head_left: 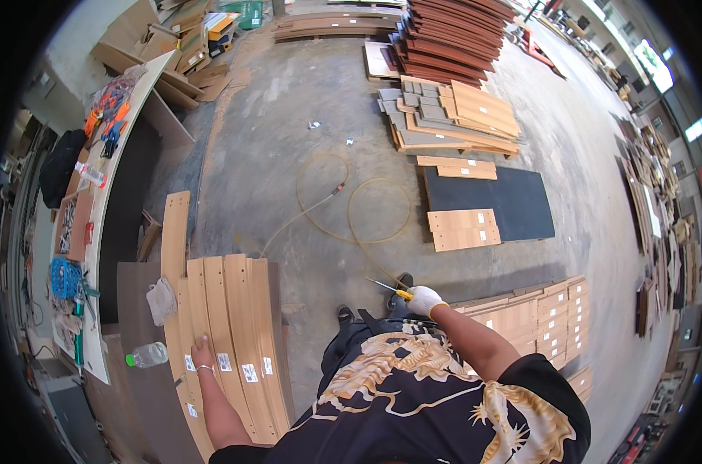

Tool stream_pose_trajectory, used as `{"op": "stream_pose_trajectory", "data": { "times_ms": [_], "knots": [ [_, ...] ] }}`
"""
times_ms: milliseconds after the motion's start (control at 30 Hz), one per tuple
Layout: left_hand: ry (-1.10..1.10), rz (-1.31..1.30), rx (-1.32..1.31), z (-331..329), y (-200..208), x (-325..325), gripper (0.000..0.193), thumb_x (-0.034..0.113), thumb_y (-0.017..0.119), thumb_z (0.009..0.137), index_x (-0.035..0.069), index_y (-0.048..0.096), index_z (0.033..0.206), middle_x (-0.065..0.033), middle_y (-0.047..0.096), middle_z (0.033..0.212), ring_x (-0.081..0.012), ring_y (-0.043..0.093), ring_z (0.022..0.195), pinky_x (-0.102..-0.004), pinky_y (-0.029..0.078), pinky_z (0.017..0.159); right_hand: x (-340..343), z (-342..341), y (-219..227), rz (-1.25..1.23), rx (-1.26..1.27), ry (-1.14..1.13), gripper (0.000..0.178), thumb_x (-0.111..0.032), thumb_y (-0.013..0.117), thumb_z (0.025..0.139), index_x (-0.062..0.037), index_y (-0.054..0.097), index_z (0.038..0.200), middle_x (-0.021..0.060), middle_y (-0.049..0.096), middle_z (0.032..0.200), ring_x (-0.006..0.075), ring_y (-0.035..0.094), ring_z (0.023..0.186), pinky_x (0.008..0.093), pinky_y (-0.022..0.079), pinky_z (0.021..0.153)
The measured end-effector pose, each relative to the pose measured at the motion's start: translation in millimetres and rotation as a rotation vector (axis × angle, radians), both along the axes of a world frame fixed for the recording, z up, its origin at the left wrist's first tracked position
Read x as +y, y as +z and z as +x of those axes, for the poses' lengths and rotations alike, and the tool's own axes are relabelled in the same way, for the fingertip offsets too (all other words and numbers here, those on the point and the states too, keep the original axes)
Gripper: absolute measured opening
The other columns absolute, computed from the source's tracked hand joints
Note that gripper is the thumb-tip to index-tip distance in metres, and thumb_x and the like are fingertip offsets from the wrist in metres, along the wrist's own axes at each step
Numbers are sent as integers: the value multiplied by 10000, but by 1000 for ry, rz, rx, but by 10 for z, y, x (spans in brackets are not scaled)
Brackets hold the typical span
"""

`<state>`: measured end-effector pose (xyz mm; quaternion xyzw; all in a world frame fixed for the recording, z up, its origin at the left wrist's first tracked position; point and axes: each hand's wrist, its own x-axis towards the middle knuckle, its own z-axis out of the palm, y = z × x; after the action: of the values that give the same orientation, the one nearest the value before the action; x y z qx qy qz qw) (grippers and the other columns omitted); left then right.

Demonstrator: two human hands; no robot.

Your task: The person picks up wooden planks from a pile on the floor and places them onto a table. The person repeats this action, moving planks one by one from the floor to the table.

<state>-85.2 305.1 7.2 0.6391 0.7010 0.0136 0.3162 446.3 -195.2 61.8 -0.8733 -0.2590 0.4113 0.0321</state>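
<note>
My left hand (202,355) is bare, with a thin band at the wrist. It rests on the light wood boards (228,309), which lie side by side at the left with small white labels and holes near their ends. My right hand (423,301), in a white glove, is closed around a yellow-handled air blow gun (404,295). The gun's thin metal nozzle points left over the floor, and a thin yellowish hose (378,264) runs up close to it. A clear bottle with a green cap (146,355) and a crumpled pale cloth (162,301) lie left of the boards.
The hose coils on the concrete floor ahead. Labelled wood panels (513,321) are stacked at my right. Beyond them lie a black panel (525,203) and more stacks, with reddish-brown boards (451,39) farthest. A cluttered workbench (122,166) stands along the left.
</note>
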Motion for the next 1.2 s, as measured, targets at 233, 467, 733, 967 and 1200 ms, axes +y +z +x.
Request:
{"op": "stream_pose_trajectory", "data": {
  "times_ms": [233, 467, 733, 967, 1200],
  "knots": [
    [41, 85, -175, -55, -126, -256, 715, 464, 687, 918, -72, 506, 1356, -295, 587, 1339, -409, 562, 1256, -426, 436, 1069, 110, -153, 201, -16, 4, 96, 302, -237, 614, 822, -121, 735, 1073, 175, 732, 1027, 365, 698, 982, 455, 548, 875],
    [-67, 161, 105, 128, 65, -439, 799, 506, 615, 930, 37, 358, 1524, -249, 456, 1486, -420, 415, 1381, -512, 302, 1160, 134, -90, 99, -33, 8, 81, 264, -226, 613, 858, -122, 723, 1075, 195, 718, 1042, 376, 684, 994, 454, 538, 866],
    [-620, 445, 239, 1841, 437, -842, 899, 465, 727, 798, 108, 346, 1531, -188, 318, 1587, -414, 259, 1467, -616, 181, 1182, 101, -49, 131, -42, -25, 86, 302, -210, 607, 841, -123, 727, 1105, 184, 724, 1049, 369, 692, 992, 455, 551, 857],
    [-963, 641, 285, 3055, 215, -313, 893, 250, 843, 686, 120, 438, 1472, -175, 379, 1567, -369, 314, 1467, -562, 314, 1146, -112, -110, 107, 44, -112, 101, 231, -220, 636, 791, -94, 742, 953, 181, 728, 892, 364, 715, 844, 471, 562, 758],
    [-1035, 490, 485, 3259, 229, -33, 439, 212, 776, 746, 105, 643, 1150, -132, 664, 1114, -333, 586, 1139, -451, 446, 1007, -486, -99, 88, 67, -54, -131, 266, -241, 646, 811, -66, 768, 970, 181, 747, 977, 350, 732, 888, 452, 576, 750]
  ]
}}
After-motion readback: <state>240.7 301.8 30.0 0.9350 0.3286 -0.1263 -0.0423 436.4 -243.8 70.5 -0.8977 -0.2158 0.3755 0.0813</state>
